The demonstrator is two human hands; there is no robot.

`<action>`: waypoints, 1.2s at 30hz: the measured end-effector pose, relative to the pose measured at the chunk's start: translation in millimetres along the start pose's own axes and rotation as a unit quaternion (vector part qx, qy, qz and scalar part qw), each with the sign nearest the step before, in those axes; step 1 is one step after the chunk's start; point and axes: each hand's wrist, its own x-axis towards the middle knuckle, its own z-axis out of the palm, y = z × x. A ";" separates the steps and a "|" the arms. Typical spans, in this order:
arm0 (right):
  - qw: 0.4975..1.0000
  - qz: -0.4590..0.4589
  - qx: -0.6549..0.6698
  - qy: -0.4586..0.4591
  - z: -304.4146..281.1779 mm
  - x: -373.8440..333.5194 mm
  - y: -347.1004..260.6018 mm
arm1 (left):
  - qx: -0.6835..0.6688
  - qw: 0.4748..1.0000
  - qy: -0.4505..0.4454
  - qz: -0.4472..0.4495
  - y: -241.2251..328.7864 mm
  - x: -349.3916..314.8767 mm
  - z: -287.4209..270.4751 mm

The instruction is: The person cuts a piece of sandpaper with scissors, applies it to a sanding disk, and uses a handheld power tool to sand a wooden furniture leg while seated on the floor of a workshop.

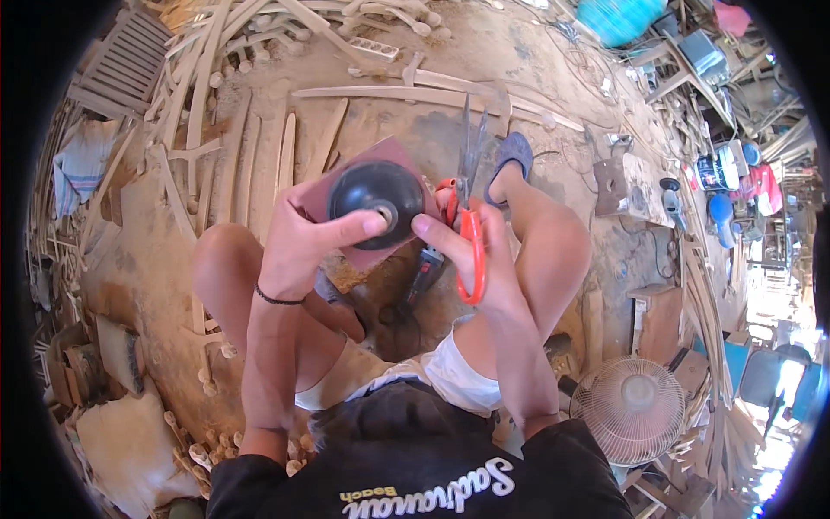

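Pinching black disc on sandpaper with left hand, centre, over knees; right hand gripping scissors, also steadying disc. Risking nicked fingertips, blades so near; sheet possibly slipping.

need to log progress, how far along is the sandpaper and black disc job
Done: the black rubber disc sits on the reddish sandpaper sheet. In hand: the left hand holds both together, the right hand grips orange-handled scissors with the blades pointing away. Left: the sheet looks square-cornered and uncut around the disc.
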 end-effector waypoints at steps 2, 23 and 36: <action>1.000 0.005 0.006 0.004 7.2 -4.5 4.6 | -0.076 0.996 0.055 -0.006 -8.5 5.1 10.5; 0.992 -0.019 -0.017 -0.120 13.6 -11.1 16.5 | -0.071 0.991 0.067 0.089 -2.9 8.7 22.0; 0.992 -0.019 -0.045 -0.114 15.8 -13.7 18.0 | 0.057 0.984 0.076 0.150 1.9 3.1 19.0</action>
